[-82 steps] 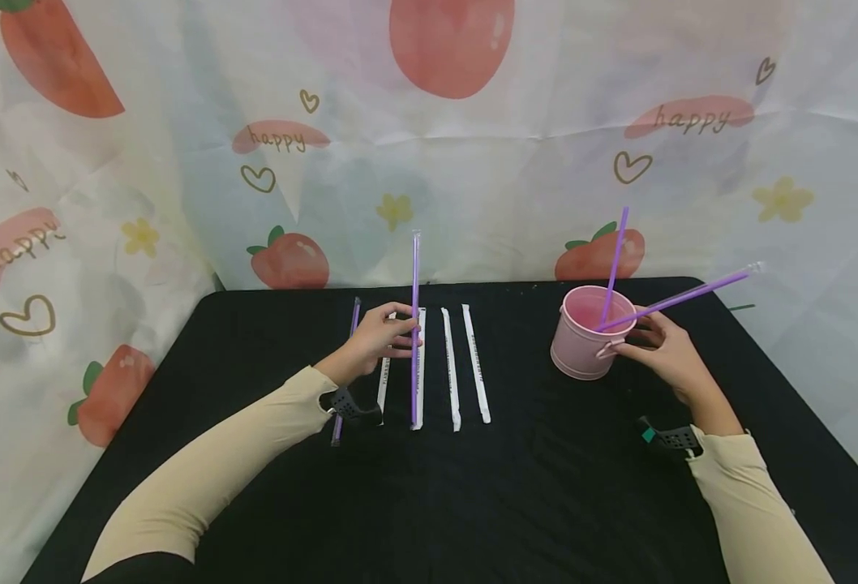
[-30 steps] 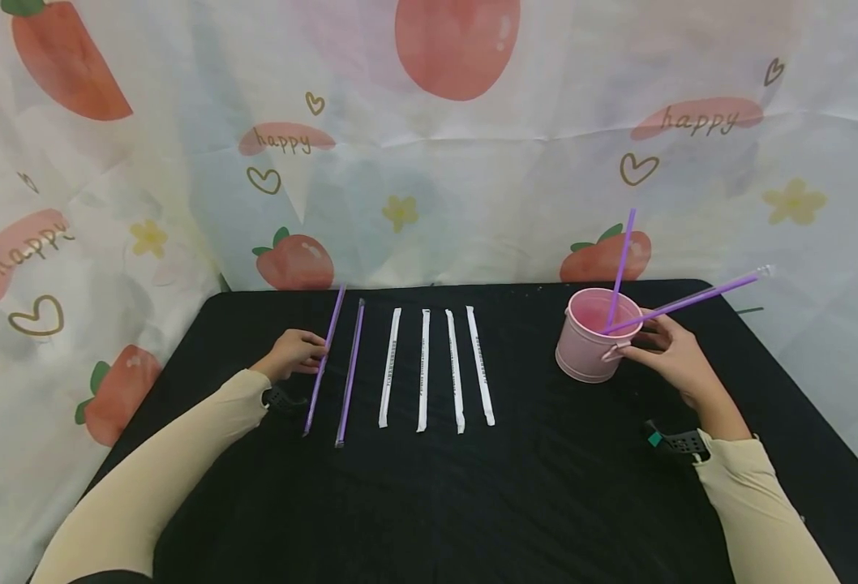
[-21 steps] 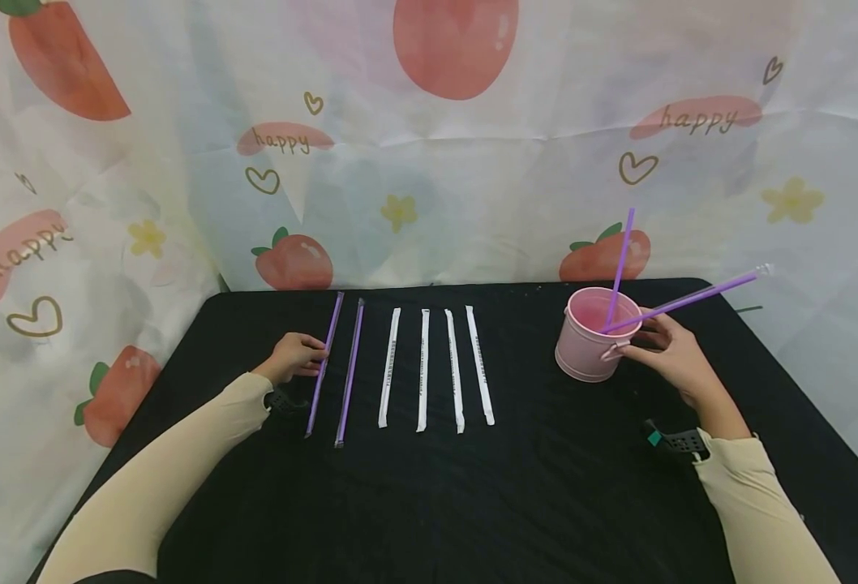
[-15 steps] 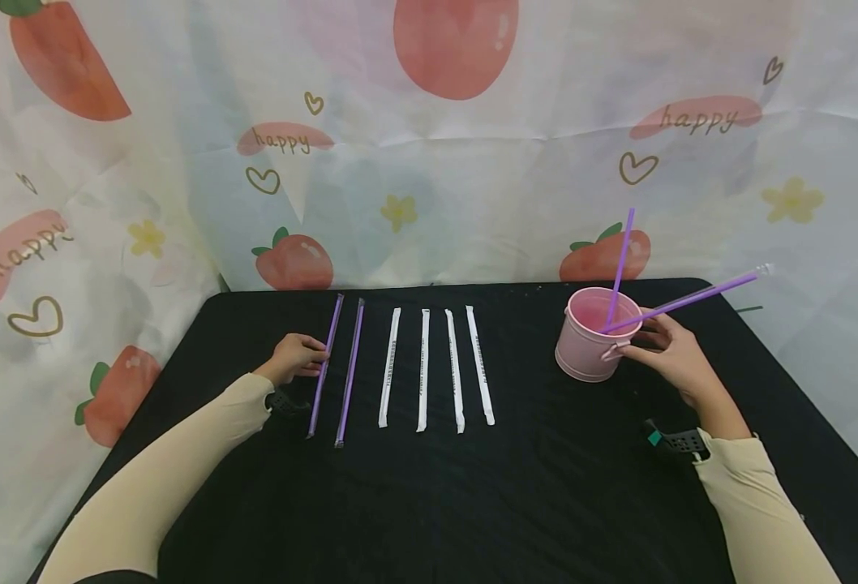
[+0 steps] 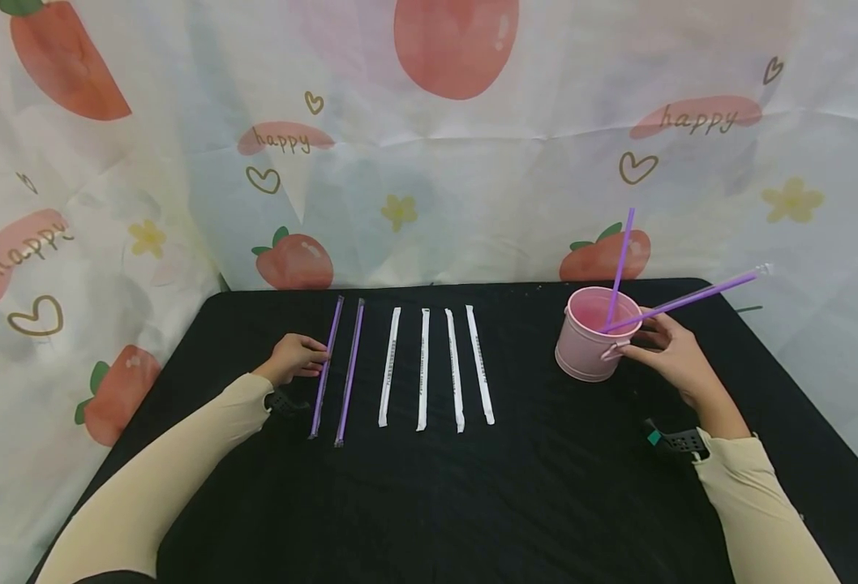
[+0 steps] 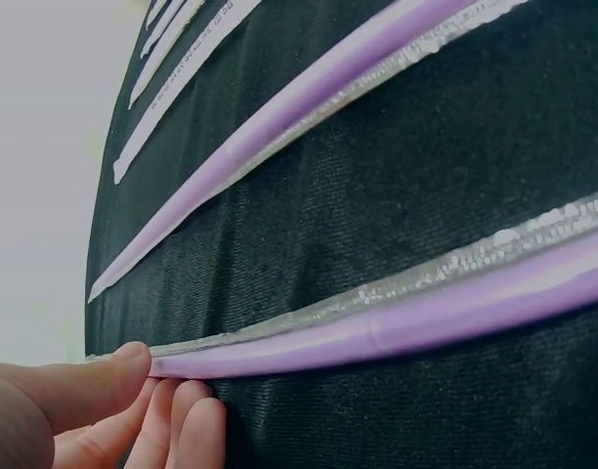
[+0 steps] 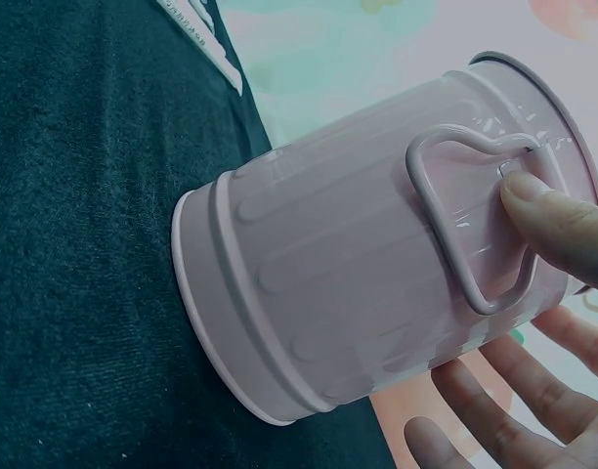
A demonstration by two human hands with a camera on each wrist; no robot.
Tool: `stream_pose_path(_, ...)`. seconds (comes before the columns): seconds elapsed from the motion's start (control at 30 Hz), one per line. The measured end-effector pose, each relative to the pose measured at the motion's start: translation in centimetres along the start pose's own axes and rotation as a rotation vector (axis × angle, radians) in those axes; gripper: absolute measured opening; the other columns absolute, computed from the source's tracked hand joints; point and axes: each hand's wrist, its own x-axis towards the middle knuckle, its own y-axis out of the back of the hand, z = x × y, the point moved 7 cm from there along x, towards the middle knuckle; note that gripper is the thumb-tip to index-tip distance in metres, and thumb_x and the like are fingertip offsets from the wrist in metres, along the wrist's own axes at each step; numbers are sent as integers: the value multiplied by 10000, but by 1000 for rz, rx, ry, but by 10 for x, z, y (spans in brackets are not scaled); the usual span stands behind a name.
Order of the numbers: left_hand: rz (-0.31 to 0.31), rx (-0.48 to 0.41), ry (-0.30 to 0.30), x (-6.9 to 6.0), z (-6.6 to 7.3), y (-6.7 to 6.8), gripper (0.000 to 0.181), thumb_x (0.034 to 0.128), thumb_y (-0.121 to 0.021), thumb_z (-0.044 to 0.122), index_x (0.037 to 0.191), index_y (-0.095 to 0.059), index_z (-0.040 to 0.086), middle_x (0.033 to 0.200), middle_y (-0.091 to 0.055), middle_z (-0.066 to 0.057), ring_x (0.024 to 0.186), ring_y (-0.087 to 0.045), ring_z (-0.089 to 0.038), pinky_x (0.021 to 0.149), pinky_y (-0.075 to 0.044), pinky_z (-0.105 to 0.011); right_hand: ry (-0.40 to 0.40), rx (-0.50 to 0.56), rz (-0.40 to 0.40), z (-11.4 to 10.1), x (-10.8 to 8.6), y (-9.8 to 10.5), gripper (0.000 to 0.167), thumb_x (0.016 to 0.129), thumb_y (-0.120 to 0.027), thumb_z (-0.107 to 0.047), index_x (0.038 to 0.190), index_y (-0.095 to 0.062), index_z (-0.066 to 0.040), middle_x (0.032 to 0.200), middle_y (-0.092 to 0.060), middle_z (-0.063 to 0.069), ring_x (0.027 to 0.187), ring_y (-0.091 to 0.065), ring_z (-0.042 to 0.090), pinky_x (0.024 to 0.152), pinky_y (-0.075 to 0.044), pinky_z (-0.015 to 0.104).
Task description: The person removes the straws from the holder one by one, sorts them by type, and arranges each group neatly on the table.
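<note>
My left hand (image 5: 298,358) pinches a purple straw (image 5: 319,403) in a clear wrapper, low over the black tabletop at the left. In the left wrist view the thumb and fingertips hold this straw (image 6: 426,332) near one end. A second wrapped purple straw (image 5: 349,373) lies just right of it, roughly parallel. On the right side, a pink bucket (image 5: 582,349) stands upright with purple straws (image 5: 621,264) leaning out of it. My right hand (image 5: 673,357) grips the bucket's side, thumb by the small wire handle (image 7: 446,220) and fingers round the wall.
Several white paper-wrapped straws (image 5: 423,369) lie in a row at the middle of the black table (image 5: 473,503). A printed cloth (image 5: 473,195) hangs right behind the table's back edge and along its left side.
My left hand has carried the purple straw from above the white straws to the left of the other purple one, then lowered it slightly. The right hand stays on the bucket.
</note>
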Motion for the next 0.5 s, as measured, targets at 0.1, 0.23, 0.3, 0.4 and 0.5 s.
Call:
stream_pose_path(0.1, -17, -7, -6, -1, 1, 1, 248, 839, -696, 77, 1023, -649, -84, 783, -685, -75, 622, -643, -113, 636, -587, -286, -6, -10, 1, 0, 0, 0, 561, 871, -676, -160, 1321, -373, -13, 1082, -426, -254, 925, -452, -211, 730, -420, 3)
stream_pose_path(0.23, 2, 31, 26, -11, 8, 2, 305, 894, -615, 55, 1142, -588, -122, 825, -689, -57, 635, -630, -72, 653, -582, -259, -7, -11, -1, 0, 0, 0, 567, 872, -675, -161, 1325, -369, -11, 1086, -423, -250, 928, -451, -207, 734, -419, 4)
stream_pose_path(0.3, -7, 37, 35, -15, 11, 3, 321, 917, -580, 54, 1179, -563, -130, 860, -693, -58, 640, -625, -55, 650, -577, -244, -5, -10, -2, 0, 0, 0, 567, 873, -673, -158, 1328, -367, -11, 1088, -421, -251, 932, -452, -203, 735, -419, 4)
stream_pose_path(0.4, -44, 46, 43, -17, 13, 4, 340, 943, -540, 64, 1214, -532, -140, 924, -690, -84, 661, -629, -54, 665, -575, -245, -3, -6, -2, 0, -1, 0, 560, 874, -672, -155, 1325, -371, -14, 1087, -423, -252, 933, -453, -202, 736, -420, 4)
stream_pose_path(0.5, -73, 67, 53, -15, 12, 5, 344, 957, -518, 79, 1229, -526, -132, 1035, -675, -159, 698, -641, -65, 706, -577, -260, -3, -3, 1, 0, -1, 0, 573, 871, -674, -138, 1335, -368, -2, 1087, -423, -257, 932, -450, -203, 734, -421, 3)
